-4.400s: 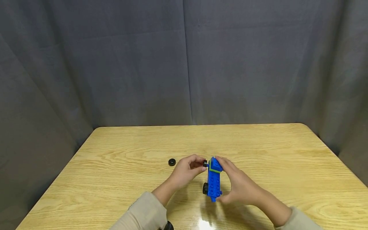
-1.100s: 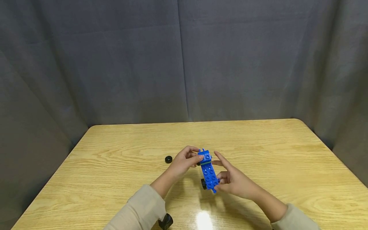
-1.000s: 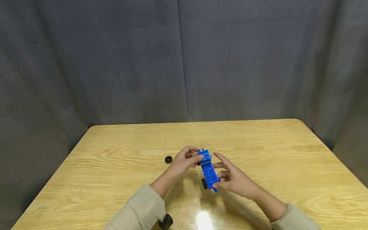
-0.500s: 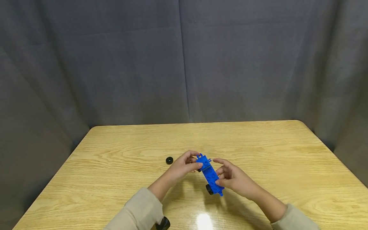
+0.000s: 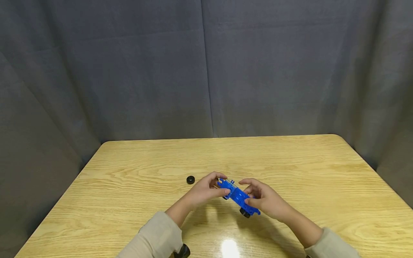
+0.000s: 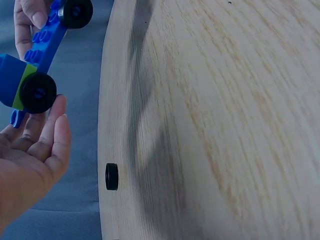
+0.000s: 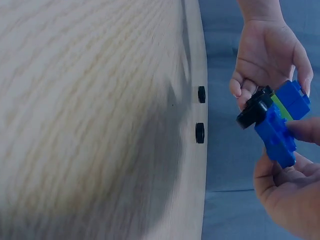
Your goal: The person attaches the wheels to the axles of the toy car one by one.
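A blue toy car point(image 5: 240, 197) made of building blocks is held tilted above the table, its front end to the upper left. Black wheels are fitted along one side, the front wheel point(image 6: 38, 93) and the rear wheel point(image 6: 76, 12). A bare blue axle stub point(image 5: 232, 181) juts from the other side at the front. My left hand point(image 5: 204, 191) grips the front block, thumb on top and fingers beneath. With thumb and fingers, my right hand point(image 5: 267, 201) pinches the rear part; its index finger arches near the axle stub.
One loose black wheel point(image 5: 190, 180) lies on the wooden table point(image 5: 145, 161), left of my left hand. In the right wrist view two loose wheels show, an upper wheel point(image 7: 201, 94) and a lower wheel point(image 7: 200, 133). A grey curtain point(image 5: 206, 71) hangs behind the table.
The car has turned counterclockwise, its rear swinging right. My left hand has gone from the front wheel to gripping the front block; my right fingers have left the front, and that hand holds the rear.
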A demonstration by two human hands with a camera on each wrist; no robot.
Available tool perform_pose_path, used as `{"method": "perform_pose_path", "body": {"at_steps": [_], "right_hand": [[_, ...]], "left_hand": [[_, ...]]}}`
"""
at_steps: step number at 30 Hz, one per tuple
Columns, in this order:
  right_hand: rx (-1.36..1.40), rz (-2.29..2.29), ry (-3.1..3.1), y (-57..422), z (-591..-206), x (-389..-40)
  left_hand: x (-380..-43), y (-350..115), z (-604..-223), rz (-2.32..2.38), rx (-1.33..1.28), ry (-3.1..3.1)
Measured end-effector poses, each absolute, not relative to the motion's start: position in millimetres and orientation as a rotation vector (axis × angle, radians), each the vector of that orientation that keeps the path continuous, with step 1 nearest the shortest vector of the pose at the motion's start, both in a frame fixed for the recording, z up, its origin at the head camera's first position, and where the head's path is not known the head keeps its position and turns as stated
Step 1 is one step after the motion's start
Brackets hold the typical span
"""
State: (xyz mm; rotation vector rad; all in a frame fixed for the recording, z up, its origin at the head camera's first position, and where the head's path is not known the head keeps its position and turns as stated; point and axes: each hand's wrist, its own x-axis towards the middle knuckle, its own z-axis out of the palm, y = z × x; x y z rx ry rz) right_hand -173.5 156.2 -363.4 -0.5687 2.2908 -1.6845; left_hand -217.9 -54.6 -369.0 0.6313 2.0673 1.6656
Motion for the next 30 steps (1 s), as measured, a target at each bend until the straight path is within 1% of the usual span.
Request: {"method": "perform_pose_path", "body": {"at_steps": [21, 30], "right_hand": [[-0.568, -1.493, 2.52, 157.1, -362.9, -177.2], [-0.564, -1.636, 2.497, 165.0, -361.3, -174.8]], "left_hand": [[-211.1, -49.1, -363.1, 1.564, 0.604, 2.091], [-209.3, -48.4, -358.9, 1.572, 0.631, 2.167]]}}
